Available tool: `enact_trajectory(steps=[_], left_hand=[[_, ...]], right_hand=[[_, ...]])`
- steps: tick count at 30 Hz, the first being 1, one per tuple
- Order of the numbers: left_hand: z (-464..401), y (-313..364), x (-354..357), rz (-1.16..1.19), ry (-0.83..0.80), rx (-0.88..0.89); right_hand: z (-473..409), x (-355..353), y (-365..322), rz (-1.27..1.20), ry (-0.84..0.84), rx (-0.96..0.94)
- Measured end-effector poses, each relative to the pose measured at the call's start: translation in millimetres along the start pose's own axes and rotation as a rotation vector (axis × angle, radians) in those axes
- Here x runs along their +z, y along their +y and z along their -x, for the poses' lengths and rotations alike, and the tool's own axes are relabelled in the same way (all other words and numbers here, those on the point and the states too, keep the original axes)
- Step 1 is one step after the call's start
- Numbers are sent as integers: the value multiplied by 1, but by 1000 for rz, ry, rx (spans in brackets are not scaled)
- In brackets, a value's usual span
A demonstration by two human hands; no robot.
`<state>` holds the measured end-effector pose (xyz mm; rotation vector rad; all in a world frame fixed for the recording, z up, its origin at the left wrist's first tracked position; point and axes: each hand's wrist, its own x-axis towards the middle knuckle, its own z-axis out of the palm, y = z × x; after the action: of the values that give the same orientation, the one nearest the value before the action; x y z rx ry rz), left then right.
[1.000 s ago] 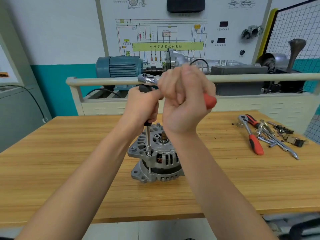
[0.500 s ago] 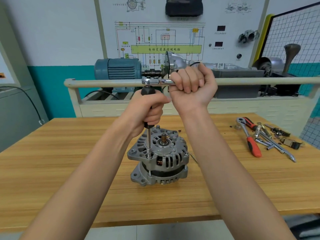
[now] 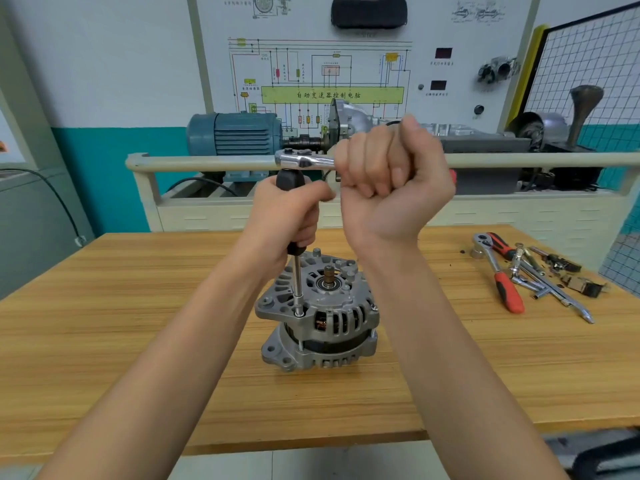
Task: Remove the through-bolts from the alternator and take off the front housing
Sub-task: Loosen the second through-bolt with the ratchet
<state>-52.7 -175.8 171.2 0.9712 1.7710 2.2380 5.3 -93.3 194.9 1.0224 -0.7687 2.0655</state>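
Alternator point(image 3: 317, 317) stands shaft-up near the middle of the bench point(image 3: 138, 323), front housing point(image 3: 332, 299) on top, not yet lifted off. Extension shaft point(image 3: 297, 285) seated on a through-bolt head at the housing's front-left ear. Left hand point(image 3: 287, 216): grip wrapped round the black extension handle point(image 3: 290, 180), keeping it upright. Right hand point(image 3: 388, 181): fist closed on the ratchet point(image 3: 304, 158) handle, head sitting on top of the extension.

Step in hand looks like backing that bolt out. To do it well: keep the extension plumb over the bolt, press down with the left so the socket doesn't cam off, swing the ratchet flat in short arcs. Nothing clamps the alternator, so side load could tip it. Second through-bolt visible on the right side. Spare ratchet point(image 3: 498, 271) and loose tools lie well apart at the right end.
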Motion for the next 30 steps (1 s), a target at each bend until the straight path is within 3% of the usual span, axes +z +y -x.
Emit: enact_trajectory(steps=[4, 7, 11, 17, 21, 25, 30], left_hand=[[-2, 5, -16, 118, -378, -98], [-4, 5, -15, 108, -435, -145], [-1, 1, -9, 62, -259, -114], [0, -3, 10, -17, 137, -39], [1, -4, 11, -37, 168, -17], [1, -1, -1, -10, -47, -24], [-3, 5, -12, 135, -462, -113]], right_hand=[[-21, -19, -6, -358, 244, 288], [-27, -26, -2, -437, 321, 340], [-19, -19, -1, -365, 278, 253], [4, 3, 1, 24, 35, -42], [12, 10, 8, 189, -23, -188], [-1, -1, -1, -4, 7, 0], [-22, -25, -7, -433, 277, 299]])
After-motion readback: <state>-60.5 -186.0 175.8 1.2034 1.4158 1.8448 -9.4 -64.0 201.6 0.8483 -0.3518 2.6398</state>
